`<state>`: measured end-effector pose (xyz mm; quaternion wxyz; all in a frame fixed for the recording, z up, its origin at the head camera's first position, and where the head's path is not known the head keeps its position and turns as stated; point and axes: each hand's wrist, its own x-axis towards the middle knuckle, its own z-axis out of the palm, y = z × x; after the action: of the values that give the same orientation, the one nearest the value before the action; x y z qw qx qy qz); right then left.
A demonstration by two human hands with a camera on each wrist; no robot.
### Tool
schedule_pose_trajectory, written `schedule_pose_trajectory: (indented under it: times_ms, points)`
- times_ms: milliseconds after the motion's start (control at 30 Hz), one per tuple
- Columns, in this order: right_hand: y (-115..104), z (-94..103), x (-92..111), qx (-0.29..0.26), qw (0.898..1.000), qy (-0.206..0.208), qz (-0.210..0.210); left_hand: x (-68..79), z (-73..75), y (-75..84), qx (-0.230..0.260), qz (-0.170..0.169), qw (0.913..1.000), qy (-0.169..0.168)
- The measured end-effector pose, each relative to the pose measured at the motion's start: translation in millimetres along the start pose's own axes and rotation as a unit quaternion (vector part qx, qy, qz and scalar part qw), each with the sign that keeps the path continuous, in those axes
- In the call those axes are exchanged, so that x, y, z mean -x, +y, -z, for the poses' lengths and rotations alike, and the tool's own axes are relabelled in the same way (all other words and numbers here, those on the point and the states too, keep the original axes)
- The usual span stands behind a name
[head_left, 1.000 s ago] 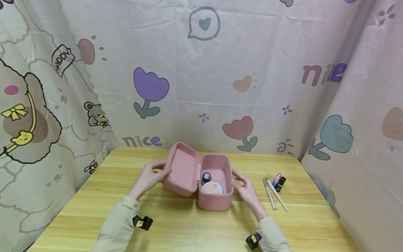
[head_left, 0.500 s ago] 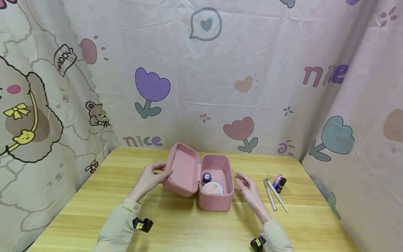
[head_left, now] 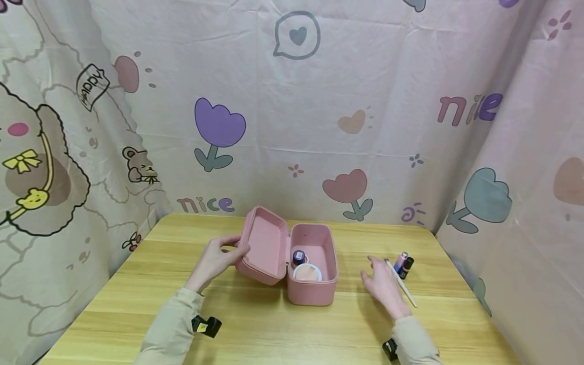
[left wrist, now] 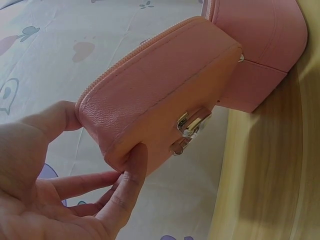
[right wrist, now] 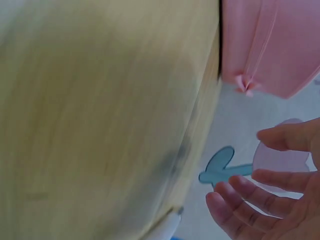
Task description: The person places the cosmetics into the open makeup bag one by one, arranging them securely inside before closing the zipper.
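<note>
Notably, the right hand point(head_left: 384, 286) had come away from the side of the pink zip case point(head_left: 312, 293) and moved across the counter point(head_left: 255, 329) to the loose articles. It held nothing; its fingers were spread and loosely bent. One slender stick was now largely covered by it in the head view. The left hand point(head_left: 218, 259) remained in place, thumb and fingers pinching the outer corner of the lid point(head_left: 266, 243), which was tilted open. In the inspector's judgement, the change left the left hand alone steadying the case and freed the right for the loose articles.

The case stood upright near the middle of the counter. Inside lay a small dark jar point(head_left: 298, 257) and a round, pale-rimmed compact point(head_left: 307, 272). Outside, just beside the right hand, were a slim white stick point(head_left: 406, 291), a pink-and-blue tube point(head_left: 401, 260) and a black bottle point(head_left: 406, 268); labels were illegible.

The lid appeared to be grained imitation leather, round-cornered and seam-stitched, with a coral zipper point(left wrist: 145, 44) along its rim and a shiny gold-toned clasp point(left wrist: 192, 127). The counter showed pale, streaked wood grain.
</note>
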<state>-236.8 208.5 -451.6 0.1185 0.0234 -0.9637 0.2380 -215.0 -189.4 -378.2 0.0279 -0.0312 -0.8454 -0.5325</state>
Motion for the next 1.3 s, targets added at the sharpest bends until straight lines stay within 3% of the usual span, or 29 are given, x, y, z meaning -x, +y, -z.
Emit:
schedule_pose_trajectory:
  times_ms: [133, 333, 633, 867, 1300]
  points:
    - [9.0, 8.8, -0.1, 0.061, 0.998, 0.002, 0.006, 0.4, -0.4, -0.1, 0.005, 0.0, 1.0, 0.001]
    - [22.7, 19.2, -3.0, 0.098, 0.995, -0.009, 0.006, 0.2, -0.5, -0.8, 0.001, -0.005, 1.0, -0.001]
    - [33.9, 28.4, -6.7, 0.099, 0.994, -0.036, -0.014, 0.7, -0.4, -0.8, 0.0, -0.001, 1.0, -0.006]
    - [38.6, 24.2, -10.4, 0.092, 0.993, -0.068, -0.033, 3.2, 0.4, 0.6, 0.011, 0.0, 0.9999, -0.007]
    - [41.2, 16.0, -20.2, 0.122, 0.991, -0.049, -0.013, 3.8, 0.6, 4.3, 0.007, 0.002, 0.9999, -0.008]
